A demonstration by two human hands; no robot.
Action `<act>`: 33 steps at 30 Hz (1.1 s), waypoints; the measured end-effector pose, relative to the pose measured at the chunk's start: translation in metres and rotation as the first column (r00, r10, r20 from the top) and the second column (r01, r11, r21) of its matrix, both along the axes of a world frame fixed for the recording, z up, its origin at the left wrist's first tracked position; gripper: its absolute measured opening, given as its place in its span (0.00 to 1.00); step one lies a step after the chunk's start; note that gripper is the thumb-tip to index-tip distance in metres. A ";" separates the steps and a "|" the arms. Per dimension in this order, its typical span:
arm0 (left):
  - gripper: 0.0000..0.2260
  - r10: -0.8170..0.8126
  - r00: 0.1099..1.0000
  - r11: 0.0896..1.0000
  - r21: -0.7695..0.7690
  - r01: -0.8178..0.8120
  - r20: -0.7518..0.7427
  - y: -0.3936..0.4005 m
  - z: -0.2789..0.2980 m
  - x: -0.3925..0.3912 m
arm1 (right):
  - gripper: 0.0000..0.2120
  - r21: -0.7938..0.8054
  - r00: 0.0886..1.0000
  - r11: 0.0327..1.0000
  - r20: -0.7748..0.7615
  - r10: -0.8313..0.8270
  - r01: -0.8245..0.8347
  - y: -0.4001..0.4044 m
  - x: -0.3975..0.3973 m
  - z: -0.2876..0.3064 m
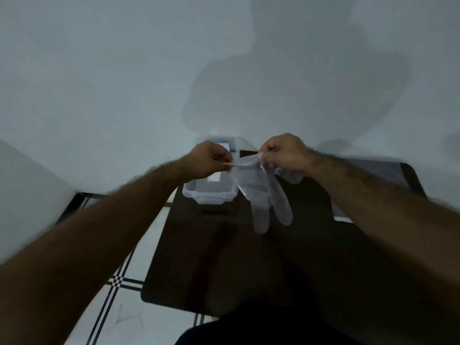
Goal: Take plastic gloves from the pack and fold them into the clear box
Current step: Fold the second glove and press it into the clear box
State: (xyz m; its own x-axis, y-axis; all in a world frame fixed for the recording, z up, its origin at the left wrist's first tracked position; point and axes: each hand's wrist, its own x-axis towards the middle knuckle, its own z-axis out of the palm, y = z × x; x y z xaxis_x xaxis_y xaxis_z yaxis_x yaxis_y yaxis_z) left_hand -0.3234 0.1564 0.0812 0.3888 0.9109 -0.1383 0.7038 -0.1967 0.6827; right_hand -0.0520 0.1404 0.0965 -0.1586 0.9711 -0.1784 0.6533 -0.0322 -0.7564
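A clear plastic glove [261, 195] hangs in the air above the dark table [224, 257], fingers pointing down toward me. My left hand [209, 160] pinches one side of its cuff and my right hand [286, 153] pinches the other side, stretching the cuff between them. The clear box [206, 195] sits on the table's far left part, just below and behind my left hand, partly hidden by it. The glove pack cannot be made out for sure.
A flat grey sheet or pack-like thing [373, 170] lies at the table's far right, partly under my right forearm. A pale wall rises behind the table. White tiled floor with black lines [119, 282] shows at the left.
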 end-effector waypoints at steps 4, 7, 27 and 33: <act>0.07 0.014 0.996 0.995 0.095 -0.005 -0.090 0.070 0.004 -0.029 | 0.07 0.073 0.998 0.997 0.057 -0.016 0.011 0.069 -0.044 -0.001; 0.07 0.069 0.994 0.987 0.153 -0.056 -0.082 0.120 0.005 -0.047 | 0.06 0.168 0.996 0.985 0.075 -0.057 0.043 0.116 -0.069 -0.003; 0.08 -0.055 0.997 0.604 0.794 0.069 -0.045 0.098 -0.022 -0.127 | 0.10 0.774 0.946 0.572 0.323 0.016 -0.273 0.100 -0.105 -0.028; 0.09 -0.096 0.964 0.670 0.699 0.248 -0.250 0.105 -0.070 -0.129 | 0.10 0.598 0.865 0.681 0.490 0.108 -0.423 0.109 -0.106 -0.065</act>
State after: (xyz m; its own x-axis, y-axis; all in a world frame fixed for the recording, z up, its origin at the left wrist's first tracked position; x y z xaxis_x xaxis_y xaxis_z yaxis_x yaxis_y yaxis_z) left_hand -0.4524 0.2615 0.0113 0.5866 0.6752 0.4472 0.6978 -0.7017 0.1441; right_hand -0.1579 0.2496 0.0316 -0.5005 0.7731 0.3897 0.7820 0.5968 -0.1796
